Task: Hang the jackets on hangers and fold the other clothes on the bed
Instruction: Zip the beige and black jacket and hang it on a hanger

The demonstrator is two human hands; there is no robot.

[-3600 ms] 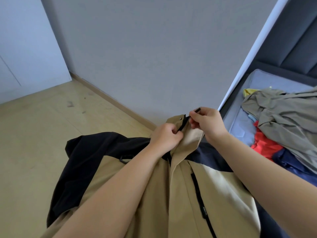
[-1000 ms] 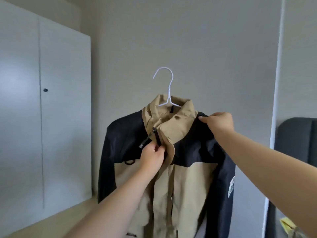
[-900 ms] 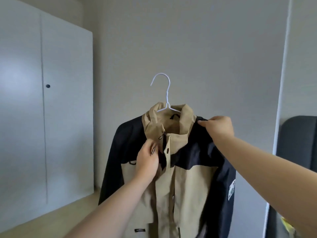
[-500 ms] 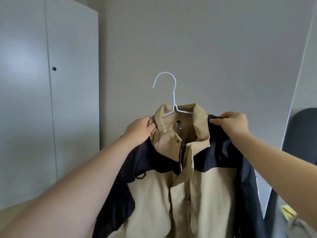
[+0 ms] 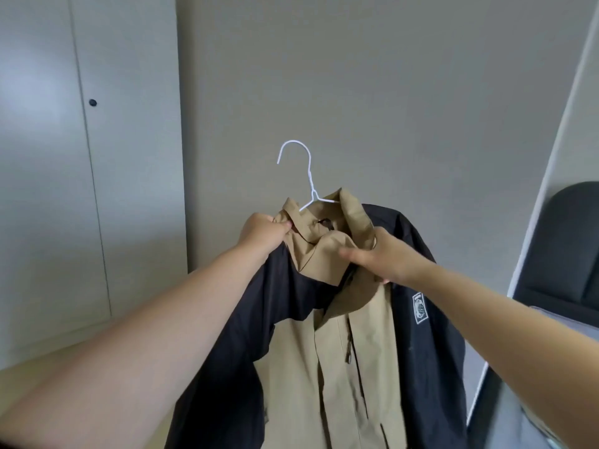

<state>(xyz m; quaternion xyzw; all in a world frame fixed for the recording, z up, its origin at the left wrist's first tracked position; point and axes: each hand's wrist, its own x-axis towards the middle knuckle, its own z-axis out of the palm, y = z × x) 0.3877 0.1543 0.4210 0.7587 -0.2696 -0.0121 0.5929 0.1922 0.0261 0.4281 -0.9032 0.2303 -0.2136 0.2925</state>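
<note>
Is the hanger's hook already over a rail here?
No: the hanger rises from the jacket against the bare wall, with nothing through its hook.

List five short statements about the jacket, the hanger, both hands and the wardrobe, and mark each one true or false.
1. The white hanger sits inside the collar of the jacket. True.
2. The hanger's hook hangs on a rail. False: the hook is free in the air, in front of the wall.
3. The left hand grips the tan collar. True.
4. The right hand hangs idle, away from the jacket. False: it grips the jacket's front just below the collar.
5. The wardrobe door stands open. False: it is closed, and its dark knob shows.
</note>
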